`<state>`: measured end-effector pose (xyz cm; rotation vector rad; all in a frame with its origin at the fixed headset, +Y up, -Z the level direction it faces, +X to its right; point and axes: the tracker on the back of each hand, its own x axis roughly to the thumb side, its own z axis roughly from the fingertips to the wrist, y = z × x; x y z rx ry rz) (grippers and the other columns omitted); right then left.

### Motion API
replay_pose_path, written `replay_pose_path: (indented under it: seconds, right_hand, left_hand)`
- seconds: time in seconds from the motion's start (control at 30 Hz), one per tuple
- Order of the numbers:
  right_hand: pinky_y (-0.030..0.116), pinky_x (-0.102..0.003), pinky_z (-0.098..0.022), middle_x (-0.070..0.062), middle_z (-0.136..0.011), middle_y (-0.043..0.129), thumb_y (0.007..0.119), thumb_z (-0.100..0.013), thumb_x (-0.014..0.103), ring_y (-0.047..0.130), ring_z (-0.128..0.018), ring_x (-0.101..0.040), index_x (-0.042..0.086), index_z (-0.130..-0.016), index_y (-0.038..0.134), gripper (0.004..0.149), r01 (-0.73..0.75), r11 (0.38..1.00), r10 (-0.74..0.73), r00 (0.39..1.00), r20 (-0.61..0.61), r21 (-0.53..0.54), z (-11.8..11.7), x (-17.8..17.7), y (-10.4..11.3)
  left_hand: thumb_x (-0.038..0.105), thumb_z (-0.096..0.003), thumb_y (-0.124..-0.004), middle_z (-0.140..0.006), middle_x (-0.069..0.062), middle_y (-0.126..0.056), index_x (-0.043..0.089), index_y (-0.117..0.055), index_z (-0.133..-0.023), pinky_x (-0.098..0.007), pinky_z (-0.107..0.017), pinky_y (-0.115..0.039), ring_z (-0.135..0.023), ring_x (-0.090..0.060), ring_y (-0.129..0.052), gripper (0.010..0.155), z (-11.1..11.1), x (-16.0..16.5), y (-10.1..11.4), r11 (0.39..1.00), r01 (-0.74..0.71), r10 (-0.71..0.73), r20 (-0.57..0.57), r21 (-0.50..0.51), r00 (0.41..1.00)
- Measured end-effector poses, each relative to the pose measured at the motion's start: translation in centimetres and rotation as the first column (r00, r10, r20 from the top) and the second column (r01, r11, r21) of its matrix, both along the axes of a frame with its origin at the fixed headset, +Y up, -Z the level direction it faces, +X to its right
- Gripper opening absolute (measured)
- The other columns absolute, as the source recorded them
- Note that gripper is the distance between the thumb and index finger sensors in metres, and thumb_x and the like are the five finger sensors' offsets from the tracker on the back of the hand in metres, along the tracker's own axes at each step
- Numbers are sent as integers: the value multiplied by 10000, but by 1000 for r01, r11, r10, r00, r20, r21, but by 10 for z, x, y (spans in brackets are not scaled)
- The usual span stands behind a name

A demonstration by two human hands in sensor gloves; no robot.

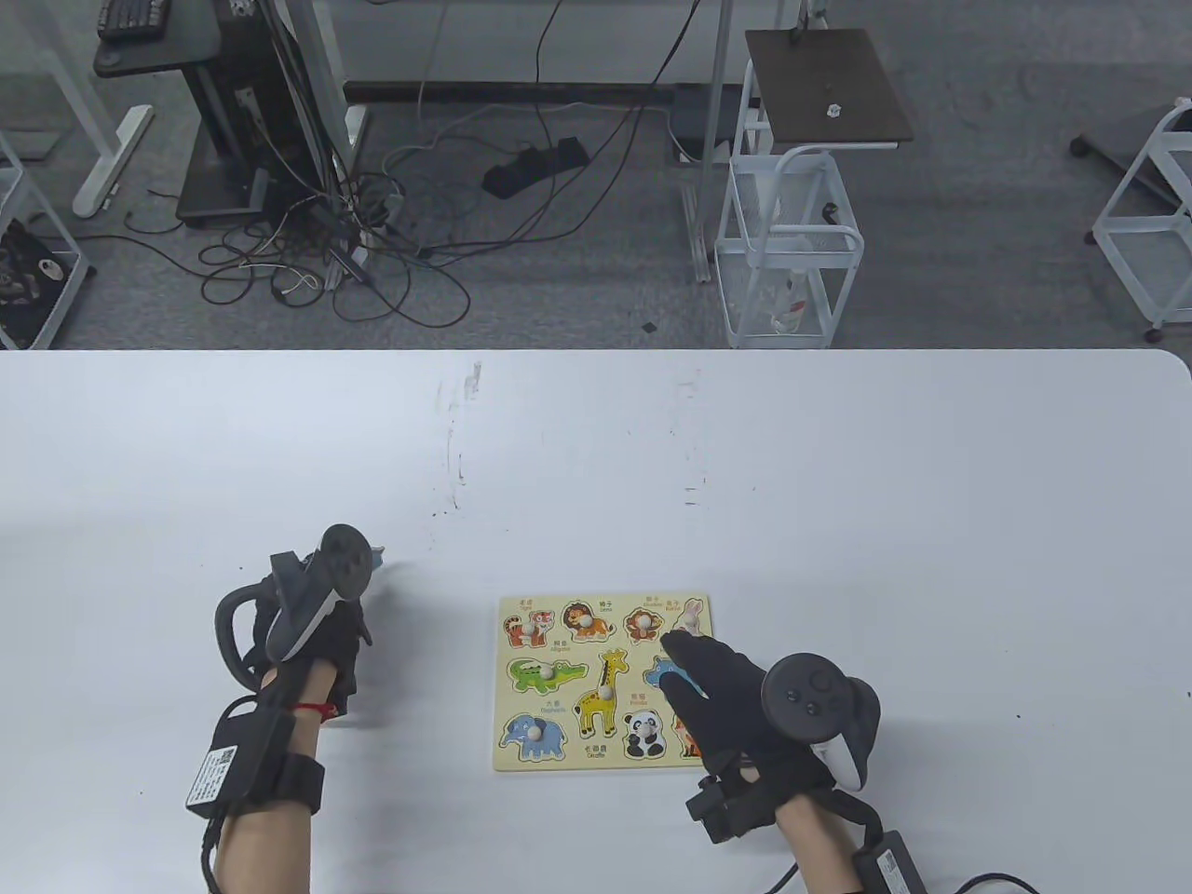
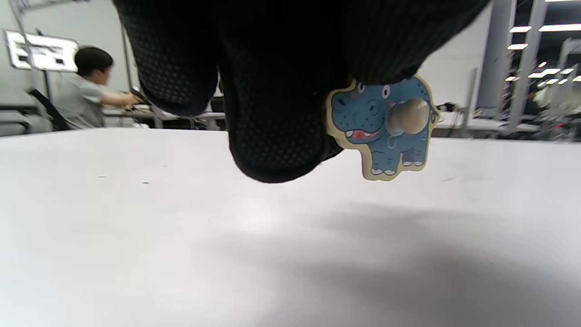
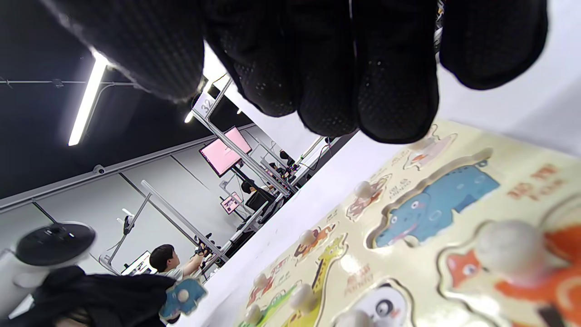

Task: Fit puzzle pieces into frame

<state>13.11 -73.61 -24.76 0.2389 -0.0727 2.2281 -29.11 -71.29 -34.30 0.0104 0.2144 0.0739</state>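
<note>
Wood is the material of the frame (image 1: 603, 686), a flat pale rectangular board lying on the matt white table (image 1: 838, 484), near its front edge. Cut-out animal pieces with small round pale knobs are seated in its recesses: a tiger, lion, monkey and rabbit along the far row, a crocodile and giraffe (image 1: 602, 693) in the middle, an elephant (image 1: 533, 736) and panda (image 1: 642, 732) in the near row. One recess (image 3: 431, 204) is seen open in the right wrist view, its floor printed with a blue hippo outline.

The hippo piece (image 2: 386, 129), blue with a cream border and a rounded wooden knob, is held clear of the table by the left hand (image 1: 307, 643), well to the left of the frame. It is pinched at its upper edge by the dotted black glove fingers (image 2: 272, 113), and it hangs upright.

The right hand (image 1: 736, 694) is laid flat over the frame's right side, fingers straight and loosely spread toward the far row, nothing being held. A fox piece (image 3: 522, 268) sits just below it.
</note>
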Motion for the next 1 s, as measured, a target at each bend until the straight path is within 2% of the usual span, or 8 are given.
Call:
replay_pose_path:
  seconds: [0.1, 0.27, 0.5, 0.63, 0.73, 0.83, 0.93, 1.0]
  right_hand:
    - [708, -671, -500, -182, -864, 850, 798, -415, 473, 941, -668, -496, 116, -904, 818, 606, 2, 1000, -2, 1000, -10, 4, 1, -3, 1]
    - [714, -666, -500, -173, -866, 850, 802, -415, 471, 947, -667, -486, 125, -910, 809, 604, 0, 1000, 1, 1000, -30, 19, 5, -10, 3]
    - [718, -663, -498, -170, -873, 841, 807, -409, 481, 952, -660, -479, 128, -930, 779, 630, 19, 999, -17, 998, -67, 29, 10, -20, 5]
    - [734, -651, -492, -154, -824, 888, 817, -413, 442, 980, -633, -449, 117, -879, 835, 569, 9, 1000, -8, 996, -84, 19, 11, -22, 4]
    - [777, -615, -444, -141, -725, 960, 810, -424, 391, 1020, -530, -417, 109, -785, 920, 471, 3, 1000, -2, 995, -104, 14, 12, -25, 5]
    - [800, -592, -422, -125, -679, 986, 815, -419, 391, 1038, -479, -383, 115, -758, 943, 456, -11, 1000, 13, 992, -123, 15, 11, -25, 4]
    - [804, -590, -416, -122, -665, 994, 824, -418, 388, 1041, -465, -378, 115, -746, 957, 447, 57, 998, -60, 987, -150, -27, 8, -24, 1]
    - [806, -589, -413, -122, -658, 997, 825, -418, 388, 1042, -460, -378, 114, -744, 958, 446, 112, 991, -122, 981, -148, -69, 6, -22, -2]
  left_hand:
    - [364, -444, -804, -752, -4, -1071, 275, -885, -882, -409, -572, -882, -520, -128, -1151, 454, 13, 19, 17, 993, -122, 121, 129, -4, 984]
    - [366, -443, -802, -736, 11, -1073, 295, -889, -881, -405, -571, -882, -508, -116, -1141, 452, 47, 70, 36, 976, -216, 195, 345, 23, 918]
    - [365, -442, -796, -729, 21, -1073, 311, -892, -879, -404, -577, -878, -505, -109, -1134, 452, 96, 152, 30, 948, -319, 265, 534, 9, 803]
    - [359, -443, -797, -735, 15, -1070, 303, -894, -881, -410, -580, -876, -511, -113, -1130, 451, 113, 174, 22, 934, -357, 298, 577, -11, 760]
    - [357, -445, -795, -738, 12, -1065, 296, -890, -884, -414, -581, -872, -512, -116, -1127, 453, 117, 176, 16, 926, -378, 309, 571, 3, 761]
    - [358, -451, -791, -747, 11, -1059, 291, -878, -891, -417, -585, -866, -520, -119, -1123, 453, 117, 170, 8, 906, -421, 363, 562, -29, 743]
    - [392, -454, -797, -806, 10, -1028, 276, -820, -940, -420, -598, -854, -561, -125, -1116, 500, 114, 161, -3, 847, -525, 482, 536, -82, 694]
    - [425, -448, -807, -836, -15, -1009, 252, -791, -964, -430, -598, -847, -578, -142, -1109, 544, 110, 150, -11, 760, -632, 616, 474, -150, 629]
